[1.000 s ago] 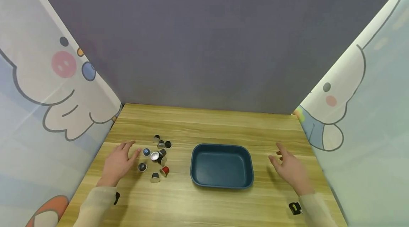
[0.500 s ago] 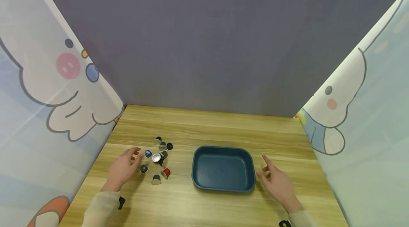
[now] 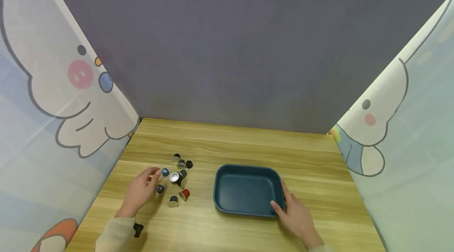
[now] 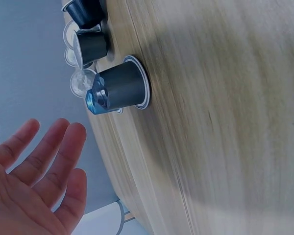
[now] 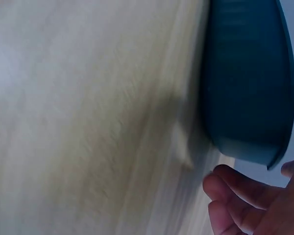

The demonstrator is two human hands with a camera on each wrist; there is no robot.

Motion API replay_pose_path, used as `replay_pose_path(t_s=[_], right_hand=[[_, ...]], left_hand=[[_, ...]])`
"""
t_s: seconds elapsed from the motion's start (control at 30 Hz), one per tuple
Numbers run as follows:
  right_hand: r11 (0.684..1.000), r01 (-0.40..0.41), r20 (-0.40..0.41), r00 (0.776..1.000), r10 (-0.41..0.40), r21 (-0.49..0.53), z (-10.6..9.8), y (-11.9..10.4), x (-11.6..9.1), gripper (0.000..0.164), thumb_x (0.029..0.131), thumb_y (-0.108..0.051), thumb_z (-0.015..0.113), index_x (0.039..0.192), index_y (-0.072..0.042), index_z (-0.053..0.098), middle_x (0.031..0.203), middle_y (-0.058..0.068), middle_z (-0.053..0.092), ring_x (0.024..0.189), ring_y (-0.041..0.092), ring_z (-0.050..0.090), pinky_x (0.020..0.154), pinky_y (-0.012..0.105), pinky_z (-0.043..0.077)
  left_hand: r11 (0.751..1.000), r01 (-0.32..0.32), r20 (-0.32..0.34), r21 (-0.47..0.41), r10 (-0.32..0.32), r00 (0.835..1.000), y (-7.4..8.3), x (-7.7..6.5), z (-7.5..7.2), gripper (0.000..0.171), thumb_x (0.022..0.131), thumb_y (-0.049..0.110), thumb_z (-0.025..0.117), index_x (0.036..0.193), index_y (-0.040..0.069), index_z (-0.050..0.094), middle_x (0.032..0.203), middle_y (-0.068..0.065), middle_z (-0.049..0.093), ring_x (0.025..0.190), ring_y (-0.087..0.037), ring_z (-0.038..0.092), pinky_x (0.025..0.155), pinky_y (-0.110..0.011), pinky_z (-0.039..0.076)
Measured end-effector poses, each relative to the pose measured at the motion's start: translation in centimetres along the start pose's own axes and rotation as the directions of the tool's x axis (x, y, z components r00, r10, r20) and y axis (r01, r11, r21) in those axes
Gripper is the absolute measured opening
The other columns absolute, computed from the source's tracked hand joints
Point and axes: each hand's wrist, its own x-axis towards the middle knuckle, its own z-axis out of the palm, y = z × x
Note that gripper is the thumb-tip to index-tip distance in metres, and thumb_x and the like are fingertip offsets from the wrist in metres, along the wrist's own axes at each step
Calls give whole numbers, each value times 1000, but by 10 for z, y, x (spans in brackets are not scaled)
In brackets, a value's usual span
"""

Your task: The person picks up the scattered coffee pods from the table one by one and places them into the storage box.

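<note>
Several coffee capsules lie loosely grouped on the left of the table, among them a blue-topped capsule (image 3: 165, 172), a dark capsule (image 3: 160, 189) and a red capsule (image 3: 184, 194). My left hand (image 3: 139, 192) hovers just left of them, fingers loosely bent and holding nothing; the left wrist view shows a gap between its fingers and the nearest dark capsule (image 4: 120, 87). At the right end of a dark blue rectangular tray (image 3: 248, 214), my right hand (image 3: 296, 214) has its thumb over the rim and its fingers outside. In the right wrist view the fingers (image 5: 230, 188) look apart from the tray wall.
The wooden table (image 3: 227, 141) ends at a grey back panel (image 3: 227, 47). Cartoon-printed panels stand at the left (image 3: 46, 137) and right (image 3: 408, 157). Bare tabletop separates the capsules from the tray.
My right hand has moved left from beside the tray to its right rim. My left hand has come slightly nearer the capsules. The whole head view has shifted a little.
</note>
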Motion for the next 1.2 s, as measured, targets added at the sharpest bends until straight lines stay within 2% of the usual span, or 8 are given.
replay_pose_path(t_s=[0.1,0.3,0.5,0.7,0.77,0.87,1.0,1.2], right_hand=[[1000,-11,1,1000,11,-11,6,-3,-5,84,96,-54,60,159,-11,24,121,26,61,88,38,67,60,46,55],[998,-58,43,997,59,-17,14,-10,-10,90,95,-57,59,160,-11,17,118,26,58,72,27,64,48,36,49],[995,-98,98,990,98,-6,15,-14,-12,99,93,-61,59,160,-5,12,128,29,55,81,34,67,53,39,52],[989,-147,141,979,147,-9,12,-16,-13,110,87,-67,62,160,-3,9,132,31,54,80,34,68,54,40,51],[988,-154,140,978,154,-10,11,-16,-13,110,87,-68,63,160,-4,10,124,29,60,78,33,68,55,41,52],[986,-166,137,977,166,-7,11,-18,-13,111,86,-69,63,160,-4,10,102,24,69,72,30,68,56,42,52],[979,-200,153,969,195,21,10,-20,-12,113,85,-69,64,160,-3,10,74,11,65,60,23,62,54,41,51],[966,-238,166,961,220,100,9,-24,-12,118,83,-68,68,159,-2,7,66,7,61,58,20,60,55,41,50]], left_hand=[[1000,3,-5,-2,-3,1000,1,-2,0,49,107,44,42,130,5,62,122,-17,65,97,-32,65,74,-51,53],[1000,4,-10,-6,-4,1000,3,-8,1,48,107,43,43,128,5,63,122,-18,66,97,-33,65,76,-53,52],[1000,12,-16,-24,-13,1000,1,-14,4,45,107,40,44,128,5,63,121,-18,65,98,-33,64,77,-52,52],[999,26,-27,-47,-28,999,0,-24,5,46,107,41,43,128,4,62,122,-18,65,100,-33,64,79,-52,52],[998,28,-24,-51,-29,999,1,-26,5,46,108,40,42,129,4,62,123,-18,65,100,-34,63,79,-52,52],[998,37,-19,-55,-38,999,2,-30,4,47,108,40,41,130,3,61,123,-18,64,101,-34,63,80,-52,52],[997,51,-7,-64,-52,999,5,-34,4,45,108,38,43,130,3,62,123,-17,65,101,-33,63,79,-51,52],[994,34,0,-101,-34,999,8,-41,9,41,107,35,46,127,2,63,122,-17,65,104,-34,63,83,-52,51]])
